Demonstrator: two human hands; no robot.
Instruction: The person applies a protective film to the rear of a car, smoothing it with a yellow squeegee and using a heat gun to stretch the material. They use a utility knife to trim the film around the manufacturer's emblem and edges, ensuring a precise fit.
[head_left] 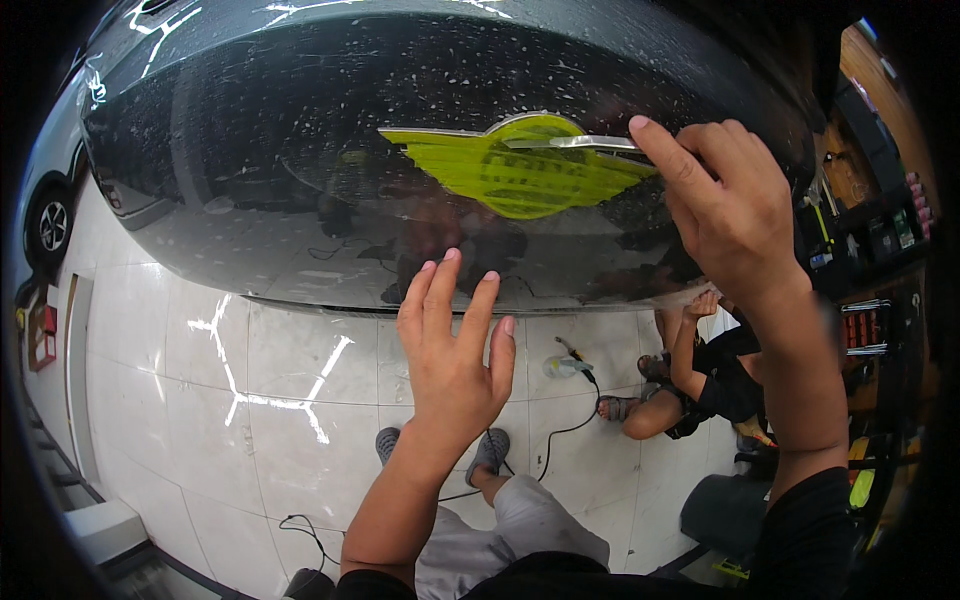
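Observation:
A wet, glossy dark car body panel [300, 120] fills the upper view, bearing a winged emblem [480, 180] covered in lime-yellow material with silver edges. My right hand [720, 200] is at the emblem's right end, fingers bent around the end of a flat silver strip [580, 142] lying across it, index finger extended; its grip is partly hidden. Below the emblem, my left hand [450, 360] has its fingers spread and empty, fingertips over the panel's lower part; whether they touch cannot be told.
Another person [715, 375] crouches at right under the panel's edge. A spray bottle [560, 368] and black cable [550, 450] lie on the tiled floor, near my feet. Tool shelving [870, 320] and a dark bin [720, 515] stand right; another car [55, 220] is far left.

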